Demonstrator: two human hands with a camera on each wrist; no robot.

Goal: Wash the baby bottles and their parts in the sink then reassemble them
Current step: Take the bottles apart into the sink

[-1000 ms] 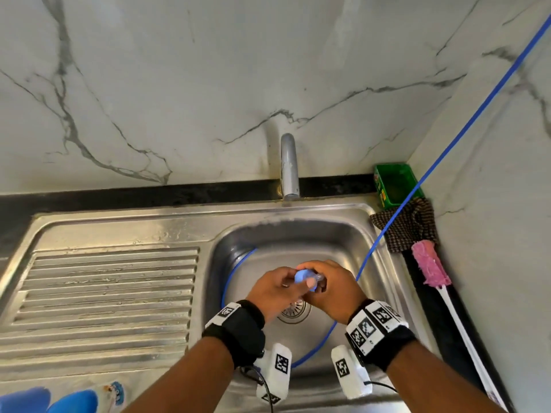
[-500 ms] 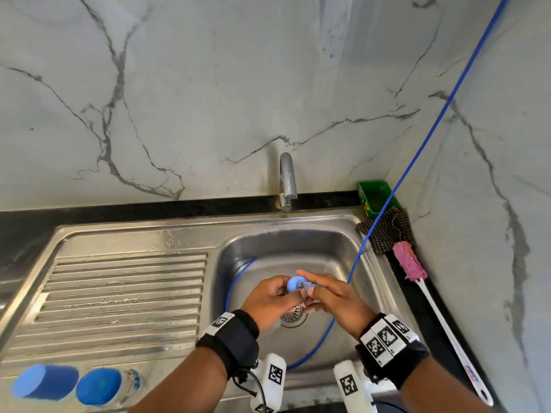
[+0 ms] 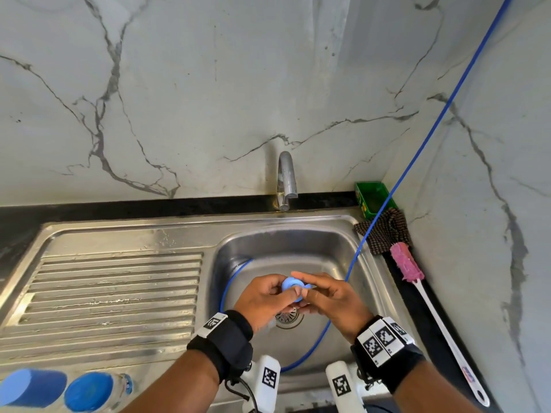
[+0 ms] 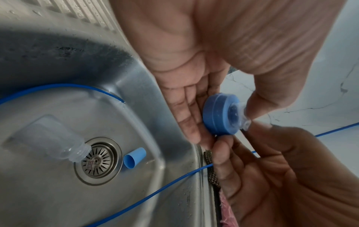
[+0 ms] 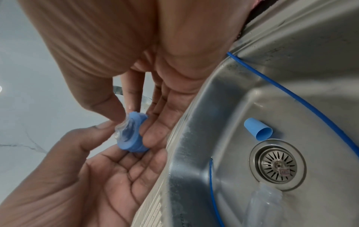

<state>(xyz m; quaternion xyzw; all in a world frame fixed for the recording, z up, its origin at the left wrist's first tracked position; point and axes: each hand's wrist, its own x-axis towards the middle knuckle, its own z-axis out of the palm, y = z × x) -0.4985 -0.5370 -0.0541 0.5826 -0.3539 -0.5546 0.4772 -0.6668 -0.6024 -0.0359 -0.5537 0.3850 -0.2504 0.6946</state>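
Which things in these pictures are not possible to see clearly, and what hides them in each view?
- Head view: bottle and cap on the sink floor, hidden under both hands.
- Left wrist view: clear bottle is blurred; its label cannot be read.
- Right wrist view: that bottle is cut by the lower edge.
- Head view: two blue-topped items at the lower left are blurred and cut off.
- Head view: whether the tap runs cannot be told.

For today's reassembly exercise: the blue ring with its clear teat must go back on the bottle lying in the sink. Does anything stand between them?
Nothing visible does. Both hands, left hand and right hand, hold the blue ring above the basin. The bottle lies by the drain, neck uncovered. The blue cap lies beside the drain, off the neck.
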